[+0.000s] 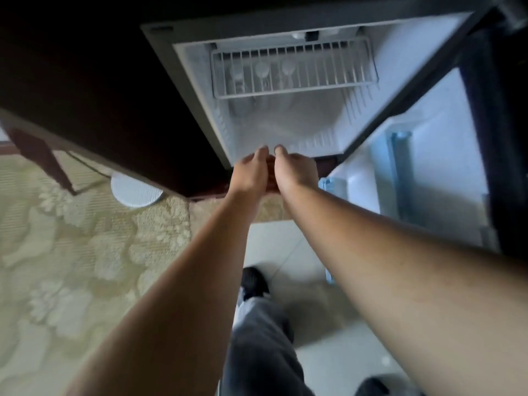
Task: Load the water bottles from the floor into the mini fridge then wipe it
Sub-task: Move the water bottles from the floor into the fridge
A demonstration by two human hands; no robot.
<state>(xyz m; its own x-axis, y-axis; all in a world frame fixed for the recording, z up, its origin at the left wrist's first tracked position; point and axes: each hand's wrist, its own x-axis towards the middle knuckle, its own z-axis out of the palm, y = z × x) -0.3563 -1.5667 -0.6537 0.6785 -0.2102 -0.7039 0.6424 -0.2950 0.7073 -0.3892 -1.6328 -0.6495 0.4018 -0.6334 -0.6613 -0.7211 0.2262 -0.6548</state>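
The mini fridge (394, 52) stands open below me, with a white interior and a wire shelf (294, 70) near its top. Under the shelf, three clear water bottles (262, 70) stand at the back, showing only as blurred white caps through the wires. My left hand (251, 172) and my right hand (294, 172) are pressed together at the front edge of the fridge floor, with the fingers curled toward each other. The backs of the hands face me, so whatever lies between the palms is hidden.
The fridge door (428, 178) hangs open to the right, with blue-trimmed door shelves. A dark cabinet (85, 81) encloses the fridge on the left. A white round object (134, 191) lies on the patterned carpet (71, 252). My leg (257, 352) and shoes are on pale floor tiles.
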